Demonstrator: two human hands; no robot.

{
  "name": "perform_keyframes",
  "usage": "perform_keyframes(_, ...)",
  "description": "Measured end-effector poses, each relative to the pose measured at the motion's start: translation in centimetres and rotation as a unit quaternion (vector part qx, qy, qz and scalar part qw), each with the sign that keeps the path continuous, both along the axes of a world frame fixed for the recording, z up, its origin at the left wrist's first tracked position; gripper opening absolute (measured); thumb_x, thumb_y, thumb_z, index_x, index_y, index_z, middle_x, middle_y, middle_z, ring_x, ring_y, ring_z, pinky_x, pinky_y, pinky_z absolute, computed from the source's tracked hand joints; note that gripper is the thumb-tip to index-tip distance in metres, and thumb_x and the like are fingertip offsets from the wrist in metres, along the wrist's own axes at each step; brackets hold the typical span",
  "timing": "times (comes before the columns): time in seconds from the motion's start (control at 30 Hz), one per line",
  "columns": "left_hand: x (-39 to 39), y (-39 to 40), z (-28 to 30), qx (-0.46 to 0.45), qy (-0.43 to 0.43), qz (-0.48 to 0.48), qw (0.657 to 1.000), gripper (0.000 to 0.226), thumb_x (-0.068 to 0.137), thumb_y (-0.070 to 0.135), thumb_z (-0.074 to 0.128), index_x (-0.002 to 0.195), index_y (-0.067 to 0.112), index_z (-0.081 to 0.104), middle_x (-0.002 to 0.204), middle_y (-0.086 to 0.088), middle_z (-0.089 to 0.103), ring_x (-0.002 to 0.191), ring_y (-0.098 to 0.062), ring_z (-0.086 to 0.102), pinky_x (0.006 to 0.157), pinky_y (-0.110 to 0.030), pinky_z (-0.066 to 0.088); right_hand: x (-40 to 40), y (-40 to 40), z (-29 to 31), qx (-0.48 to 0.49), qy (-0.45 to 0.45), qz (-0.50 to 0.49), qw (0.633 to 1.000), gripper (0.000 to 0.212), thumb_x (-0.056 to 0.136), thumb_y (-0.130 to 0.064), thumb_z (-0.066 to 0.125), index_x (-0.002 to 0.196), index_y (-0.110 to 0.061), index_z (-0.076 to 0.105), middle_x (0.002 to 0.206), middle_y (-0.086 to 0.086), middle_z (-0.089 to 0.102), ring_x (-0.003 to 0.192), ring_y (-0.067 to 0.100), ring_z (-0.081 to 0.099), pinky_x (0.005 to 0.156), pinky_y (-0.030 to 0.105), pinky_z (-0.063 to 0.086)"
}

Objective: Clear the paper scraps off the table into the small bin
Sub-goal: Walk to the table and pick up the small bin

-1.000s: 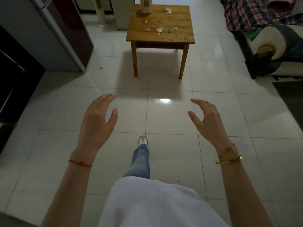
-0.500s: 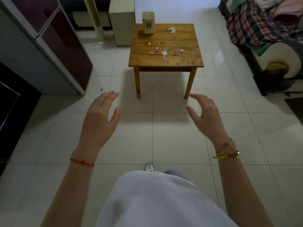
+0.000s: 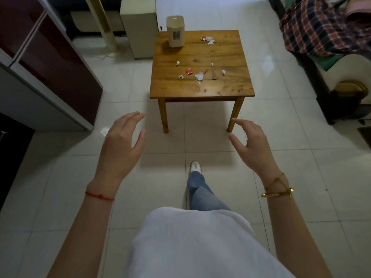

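Observation:
A small wooden table stands ahead on the tiled floor. Several white and red paper scraps lie across its middle, and a second cluster of scraps sits near its far edge. A small beige bin stands upright on the table's far left corner. My left hand and my right hand are held out in front of me, short of the table, fingers apart and holding nothing.
A dark red cabinet lines the left side. A white box unit stands behind the table. A sofa with a plaid cloth and a dark bag are on the right. My right foot is stepping forward.
The table has come closer and larger in view as I walk toward it. Both hands stay raised, open and held apart.

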State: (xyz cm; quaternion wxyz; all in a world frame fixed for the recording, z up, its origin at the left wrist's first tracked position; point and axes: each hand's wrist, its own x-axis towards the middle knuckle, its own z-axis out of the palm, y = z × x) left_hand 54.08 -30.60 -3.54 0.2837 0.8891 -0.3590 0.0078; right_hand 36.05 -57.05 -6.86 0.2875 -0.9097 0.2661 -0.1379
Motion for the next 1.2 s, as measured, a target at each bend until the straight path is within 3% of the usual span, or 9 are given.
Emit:
perform_keyframes(0.43,16.5,-18.0,1.8,-0.007,-0.022,0.018,1.0,0.043,0.096,0.026,0.048,0.138,0.016,0.048,0.138,-0.005,0.054,0.13,-0.018,0.047,0.109,-0.037,0.041,18.5,-18.1,3.5,-0.001,-0.05,0.023,0.999,0.038,0.092,-0.022,0.061,0.129,-0.015,0.055,0.127,0.001,0.06,0.121,0.016,0.049,0.102,0.023,0.034)
perform_keyframes(0.63,21.6,-22.4,0.2,0.015,-0.004,0.04,0.999,0.043,0.096,0.027,0.048,0.138,0.019,0.047,0.138,-0.002,0.053,0.13,-0.014,0.046,0.106,-0.026,0.036,24.4,-22.6,2.8,0.004,-0.031,0.049,0.998,0.038,0.093,-0.021,0.06,0.13,-0.016,0.053,0.129,0.002,0.059,0.125,0.018,0.049,0.108,0.038,0.038)
perform_keyframes(0.9,29.9,-27.5,-1.3,0.033,0.016,0.033,0.999,0.043,0.096,0.027,0.048,0.138,0.018,0.048,0.137,-0.004,0.055,0.128,-0.016,0.048,0.104,-0.026,0.036,32.2,-27.5,0.3,0.006,0.004,0.039,0.999,0.038,0.093,-0.023,0.06,0.129,-0.013,0.055,0.128,0.004,0.06,0.123,0.02,0.05,0.107,0.036,0.039)
perform_keyframes(1.07,36.8,-31.1,-1.3,0.035,0.022,0.029,0.999,0.043,0.096,0.025,0.048,0.138,0.017,0.048,0.138,-0.004,0.054,0.129,-0.017,0.047,0.104,-0.026,0.035,38.8,-30.3,0.0,0.007,0.017,0.028,0.999,0.038,0.095,-0.027,0.057,0.131,-0.017,0.052,0.129,0.0,0.057,0.124,0.015,0.046,0.104,0.026,0.035)
perform_keyframes(1.2,42.9,-33.8,-1.0,0.031,0.025,0.014,0.999,0.043,0.096,0.024,0.048,0.138,0.016,0.048,0.138,-0.005,0.054,0.129,-0.018,0.047,0.106,-0.029,0.037,44.6,-32.3,0.7,0.005,0.013,0.023,1.0,0.039,0.095,-0.025,0.057,0.132,-0.016,0.051,0.13,0.001,0.056,0.125,0.015,0.046,0.107,0.033,0.038)
